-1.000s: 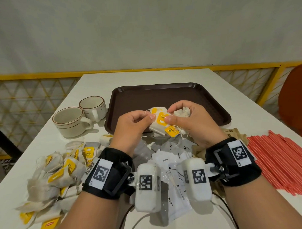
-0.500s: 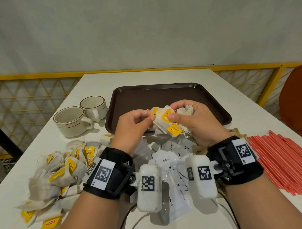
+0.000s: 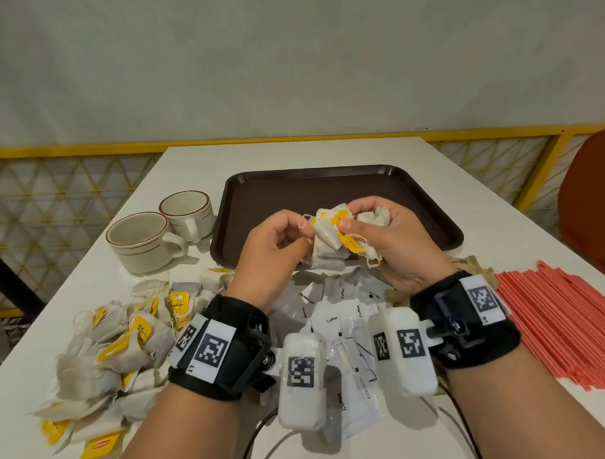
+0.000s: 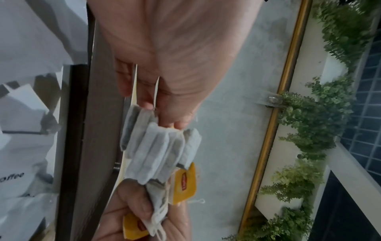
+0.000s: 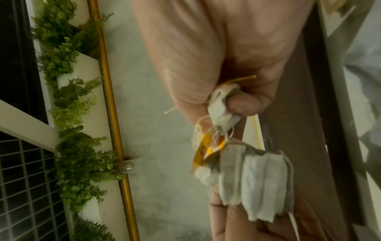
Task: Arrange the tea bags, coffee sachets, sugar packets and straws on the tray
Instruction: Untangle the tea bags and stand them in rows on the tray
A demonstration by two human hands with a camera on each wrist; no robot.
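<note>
Your right hand point(image 3: 396, 248) is raised over the near edge of the tray point(image 3: 430, 204), fingers curled round a bunch of tea bags point(image 3: 329, 244), thumb pressed on a yellow tag. How many bags are in the bunch cannot be counted: they overlap, and your palm hides the far ones. In the right wrist view the folded bags point(image 5: 255, 184) hang below the hand point(image 5: 216, 48), with strings and tags tangled between them.

Your left hand point(image 3: 274, 245) is level with the right and just beside it, its thumb and forefinger pinching the left edge of the same bunch. In the left wrist view the hand point(image 4: 171, 53) fills the upper frame and the bags point(image 4: 156, 151) stand edge-on, four or five folds visible; the image is blurred.

The tray itself shows bare brown surface. On the desk point(image 3: 291, 154), left of your forearms, lies a loose heap of tea bags point(image 3: 116, 345), too many and too piled to count. Between your wrists lie white coffee sachets point(image 3: 335, 327), partly covered by the wrist cameras. Brown packets point(image 3: 472, 264) show behind your right wrist, mostly hidden. A sheaf of red straws point(image 3: 565, 323) lies at the right, cut off by the frame edge. Two cups point(image 3: 147, 240) stand left of the tray, touching or nearly so.
</note>
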